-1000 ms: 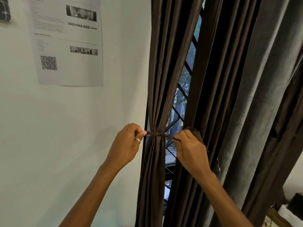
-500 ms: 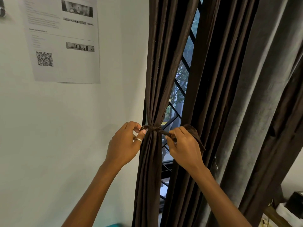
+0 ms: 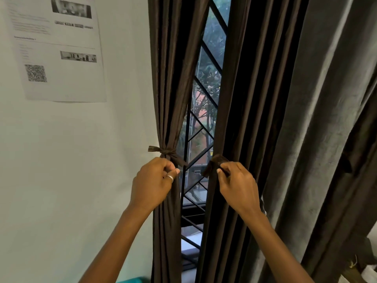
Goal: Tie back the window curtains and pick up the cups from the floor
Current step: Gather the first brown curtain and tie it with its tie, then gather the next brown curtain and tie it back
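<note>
Two dark brown curtains hang at the window point(image 3: 206, 94): the left curtain point(image 3: 169, 88) is cinched by a knotted tie point(image 3: 166, 153) beside the white wall point(image 3: 81, 160). Our left hand point(image 3: 153, 182) curls just below that knot, and we cannot tell whether it pinches anything. Our right hand point(image 3: 236, 184) pinches a brown strap point(image 3: 214, 162) against the right curtain point(image 3: 251, 99).

right hand point(image 3: 238, 184) off the knotted tie point(image 3: 166, 153) (now on another strap point(image 3: 214, 164))
</note>
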